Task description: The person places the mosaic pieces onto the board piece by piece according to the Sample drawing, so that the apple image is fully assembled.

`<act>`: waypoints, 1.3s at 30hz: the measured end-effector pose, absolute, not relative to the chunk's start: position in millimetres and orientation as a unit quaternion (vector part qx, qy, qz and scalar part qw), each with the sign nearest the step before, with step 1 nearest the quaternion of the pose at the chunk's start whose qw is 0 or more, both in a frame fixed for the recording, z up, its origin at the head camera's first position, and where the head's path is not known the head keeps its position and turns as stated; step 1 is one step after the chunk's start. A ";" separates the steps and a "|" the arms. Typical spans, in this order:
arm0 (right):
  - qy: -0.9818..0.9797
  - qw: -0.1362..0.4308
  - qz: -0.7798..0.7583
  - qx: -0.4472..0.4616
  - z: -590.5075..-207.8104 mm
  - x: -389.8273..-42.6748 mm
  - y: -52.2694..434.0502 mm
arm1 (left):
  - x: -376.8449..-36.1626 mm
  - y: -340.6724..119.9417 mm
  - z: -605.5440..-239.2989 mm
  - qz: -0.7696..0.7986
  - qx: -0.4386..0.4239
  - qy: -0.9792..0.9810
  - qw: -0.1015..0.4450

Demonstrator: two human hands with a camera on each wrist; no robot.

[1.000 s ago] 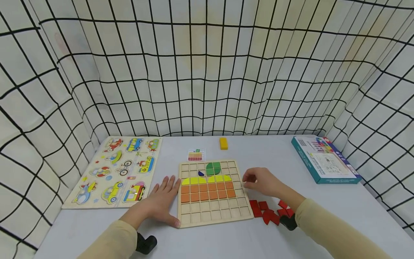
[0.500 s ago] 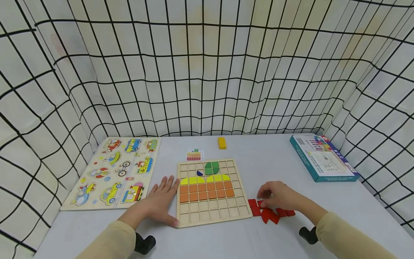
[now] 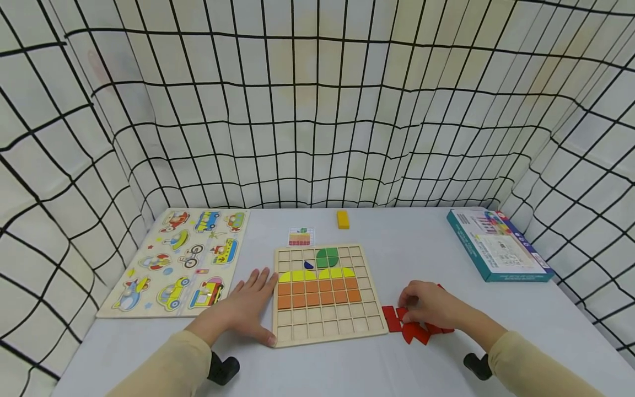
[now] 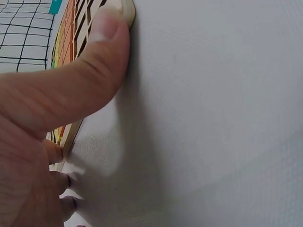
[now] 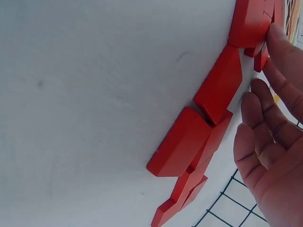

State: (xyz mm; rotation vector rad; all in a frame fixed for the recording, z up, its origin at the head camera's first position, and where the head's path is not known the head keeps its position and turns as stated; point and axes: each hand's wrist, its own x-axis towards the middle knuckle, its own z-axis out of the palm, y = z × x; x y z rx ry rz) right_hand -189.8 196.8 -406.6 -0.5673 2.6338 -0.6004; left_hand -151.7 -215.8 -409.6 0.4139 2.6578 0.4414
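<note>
My left hand [image 3: 248, 314] lies spread along the left side of the wooden grid board [image 3: 329, 325]. Its thumb [image 4: 106, 33] rests on the board's near left corner, and the fingertips reach the left edge. Yellow pieces [image 3: 337, 273], orange pieces [image 3: 319, 298], a green leaf shape [image 3: 327, 257] and a small dark blue piece [image 3: 308, 265] fill part of the grid. To the right, my right hand [image 3: 429, 304] is low over the loose red pieces [image 5: 182, 142], thumb and forefinger at a small red piece [image 5: 260, 57]. Its other fingers curl loosely above the table.
A small pattern card [image 3: 300, 237] and a yellow block [image 3: 343, 220] lie behind the board. On the left is a vehicle picture puzzle [image 3: 188, 264]. A teal-edged box [image 3: 501, 245] stands at the far right. Black netting [image 3: 317, 132] over white walls surrounds the table.
My right hand has gone from the board's right edge down and rightward to the red pieces, and stays there with thumb and forefinger at one. The left hand has kept its place.
</note>
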 end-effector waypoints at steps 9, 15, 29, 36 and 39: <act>0.937 0.185 -0.207 -0.210 -405.2 -188.3 195.5 | -153.0 -214.3 -408.6 0.148 0.147 0.955 0.210; 0.937 0.187 -0.196 -0.220 -408.8 -189.4 197.6 | -151.9 -214.6 -409.5 0.146 0.148 0.956 0.209; 0.935 0.179 -0.173 -0.253 -405.5 -187.6 194.9 | -153.3 -215.1 -407.6 0.149 0.143 0.955 0.213; 0.927 0.189 -0.220 -0.240 -402.2 -191.4 193.0 | -153.2 -214.5 -406.9 0.150 0.142 0.955 0.214; 0.925 0.166 -0.235 -0.249 -398.7 -196.0 184.0 | -152.8 -214.0 -406.7 0.151 0.141 0.955 0.214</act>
